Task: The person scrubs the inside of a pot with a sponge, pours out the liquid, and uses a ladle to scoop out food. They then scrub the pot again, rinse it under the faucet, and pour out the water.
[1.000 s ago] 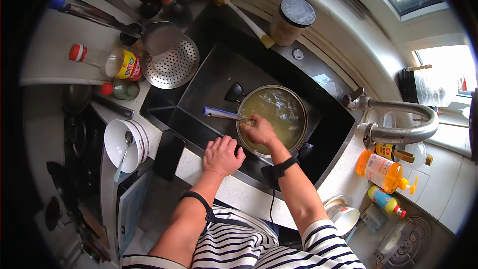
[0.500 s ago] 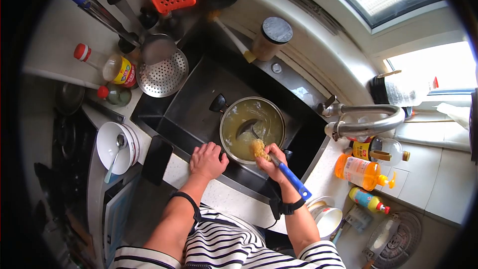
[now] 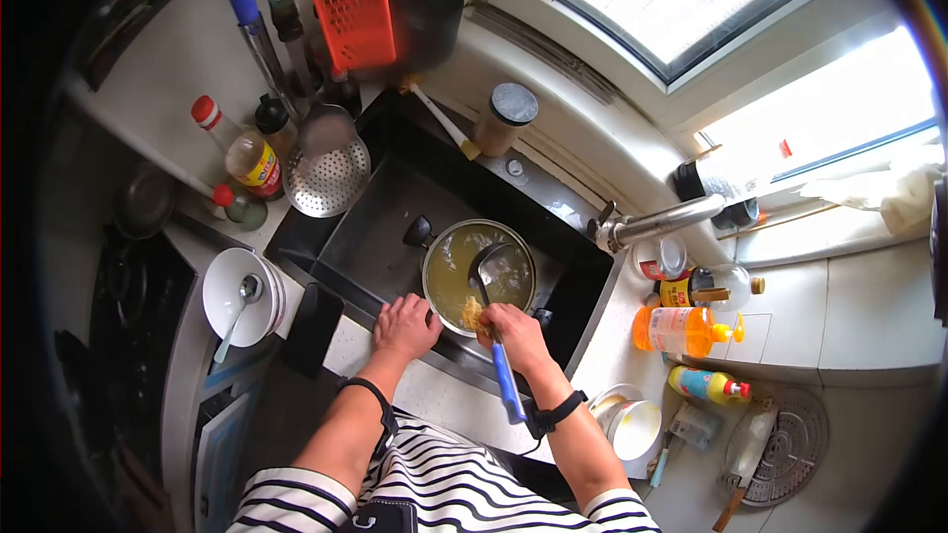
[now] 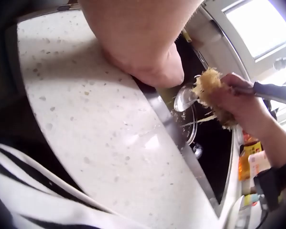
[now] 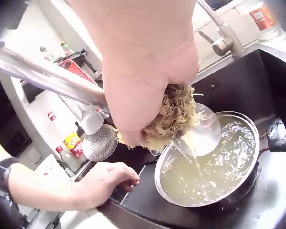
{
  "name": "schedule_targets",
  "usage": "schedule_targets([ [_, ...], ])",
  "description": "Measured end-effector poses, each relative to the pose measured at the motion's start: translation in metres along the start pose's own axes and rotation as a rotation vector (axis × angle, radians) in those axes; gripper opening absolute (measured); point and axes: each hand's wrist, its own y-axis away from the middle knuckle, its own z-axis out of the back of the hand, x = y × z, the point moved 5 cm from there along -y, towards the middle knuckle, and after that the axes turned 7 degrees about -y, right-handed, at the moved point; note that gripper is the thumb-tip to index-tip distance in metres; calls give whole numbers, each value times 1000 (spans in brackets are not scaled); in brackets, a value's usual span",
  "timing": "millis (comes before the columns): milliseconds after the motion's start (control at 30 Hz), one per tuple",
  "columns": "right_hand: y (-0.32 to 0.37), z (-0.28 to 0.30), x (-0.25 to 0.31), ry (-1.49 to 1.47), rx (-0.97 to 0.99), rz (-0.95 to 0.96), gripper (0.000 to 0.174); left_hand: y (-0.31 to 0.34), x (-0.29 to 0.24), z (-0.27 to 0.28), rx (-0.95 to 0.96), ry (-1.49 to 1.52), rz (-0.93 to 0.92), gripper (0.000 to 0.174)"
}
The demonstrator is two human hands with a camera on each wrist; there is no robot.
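Observation:
My right hand (image 3: 515,336) grips a shaggy tan loofah (image 5: 174,114) around the shaft of a metal ladle (image 3: 508,385) with a blue handle. The ladle's bowl is over the round pot (image 3: 426,274), and water runs down from it in the right wrist view. The pot sits in the dark sink, full of cloudy yellowish water. At the sink's front edge rests my left hand (image 3: 405,328), its fingers relaxed and holding nothing.
The dark sink (image 3: 370,237) has a metal faucet (image 3: 657,222) at its right. A skimmer (image 3: 326,178) and bottles stand at the back left, with stacked bowls (image 3: 229,311) and a spoon nearer. An orange soap bottle (image 3: 681,331) and more bowls are on the right.
The ladle has swung from lying across the pot with its handle leftward to pointing its handle toward me. My right hand lifted out of the water with the loofah; the left hand stayed at the edge.

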Motion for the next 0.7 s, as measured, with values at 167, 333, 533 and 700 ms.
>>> schedule_targets([
  [167, 0, -12, -1, 265, 83, -19, 12, 1, -2, 16, 37, 271, -6, 24],
  [333, -1, -13, 3, 493, 134, -62, 9, 34, -48, 34, 599, 960, 185, 37],
  [533, -2, -26, 7, 613, 101, -34, 14, 69, -81, 52, 1035, 1137, 310, 34],
  [700, 1, -26, 20, 513, 54, -40, 17, 61, -64, 8, 959, 1368, 444, 19],
])
